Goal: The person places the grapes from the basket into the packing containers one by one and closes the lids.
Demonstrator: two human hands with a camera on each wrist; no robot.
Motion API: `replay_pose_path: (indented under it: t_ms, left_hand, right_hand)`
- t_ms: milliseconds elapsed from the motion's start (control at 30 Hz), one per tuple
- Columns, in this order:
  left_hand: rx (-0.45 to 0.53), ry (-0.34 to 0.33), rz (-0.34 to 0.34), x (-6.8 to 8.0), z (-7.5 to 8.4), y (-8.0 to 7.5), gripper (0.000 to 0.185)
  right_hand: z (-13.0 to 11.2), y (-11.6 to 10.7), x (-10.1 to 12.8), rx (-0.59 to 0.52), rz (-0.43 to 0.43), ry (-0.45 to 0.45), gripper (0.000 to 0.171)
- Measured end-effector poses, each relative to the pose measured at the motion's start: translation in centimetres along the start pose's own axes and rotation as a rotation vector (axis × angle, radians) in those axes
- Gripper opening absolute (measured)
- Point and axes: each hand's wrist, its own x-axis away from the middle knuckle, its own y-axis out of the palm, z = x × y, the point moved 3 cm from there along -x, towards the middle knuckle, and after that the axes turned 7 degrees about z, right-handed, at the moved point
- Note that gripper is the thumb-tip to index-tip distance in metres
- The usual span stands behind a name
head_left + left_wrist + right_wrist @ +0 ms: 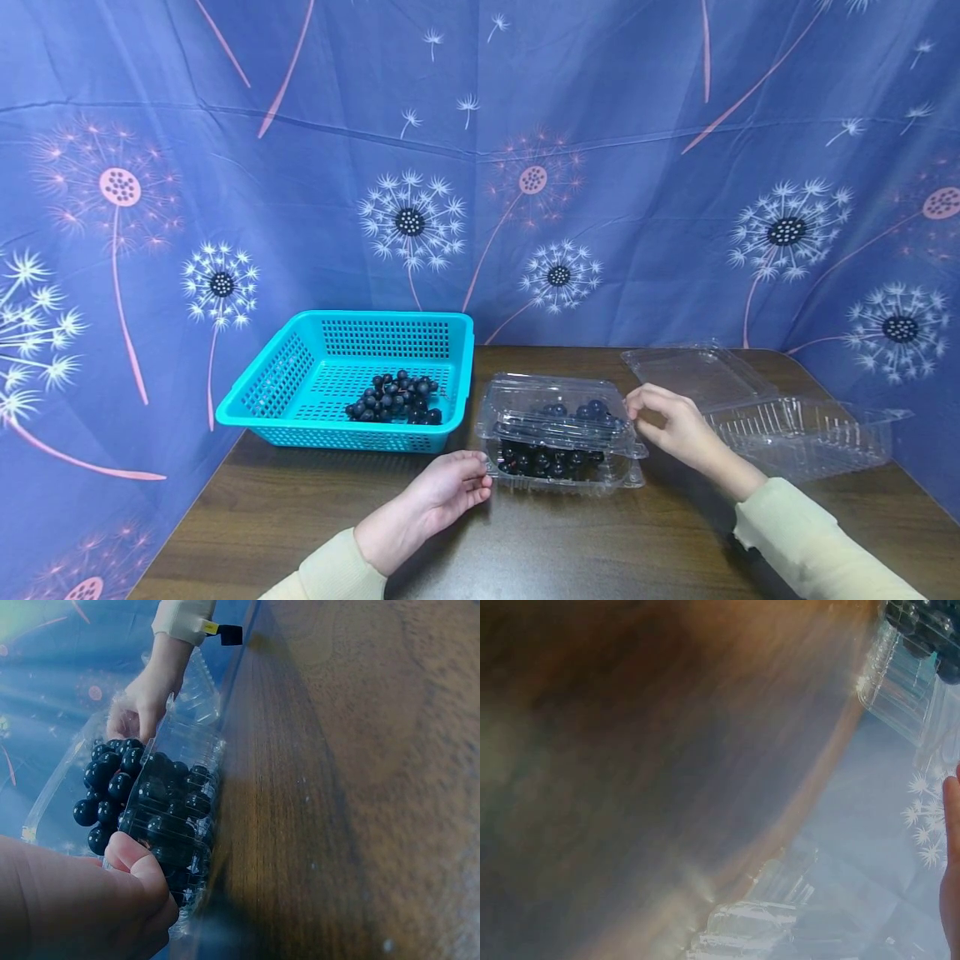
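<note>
**A:** What's closest to the person?

**B:** The left hand (438, 496), cream sleeve behind it, lying on the dark wooden table (300, 517). Its fingers are loosely curled, and the fingertips and thumb press against the near left corner of a clear plastic clamshell box (561, 433) full of dark grapes (547, 460). In the left wrist view the thumb (139, 859) sits right on the box's edge.

**A:** And the other hand?

**B:** The right hand (667, 425) is at the box's right side, fingers bent and drawn together, the tips pinching the rim of the lid. The right wrist view shows only a sliver of a finger, so the head view is the one to go by.

**A:** Where does the box sit?

**B:** Flat on the table, mid-front, between the two hands, its lid down over the grapes.

**A:** Further back?

**B:** Just left of the box, a teal perforated basket (300, 375) holds a bunch of dark grapes (395, 398). To the right, behind the right hand, an open clear clamshell (810, 429) lies with its lid folded back. Behind everything hangs a blue cloth backdrop (637, 125) printed with dandelion heads.
</note>
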Motion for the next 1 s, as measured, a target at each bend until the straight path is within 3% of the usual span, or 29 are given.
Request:
replay_pose_path:
  t_ms: [367,733,1000]
  left_hand:
    - [0.001,-0.007,0.004,-0.1,0.2,0.1,0.018]
    - [0.001,-0.004,0.003,0.0,0.1,0.1,0.019]
    - [0.0,-0.002,-0.002,0.1,0.2,0.1,0.019]
  right_hand:
    - [-1.4,-0.7,0.0,-0.004,0.051,-0.215,0.03]
    - [-2.6,-1.1,0.2,0.035,0.046,-0.304,0.013]
    - [-3.9,-1.7,0.2,0.036,0.028,-0.394,0.014]
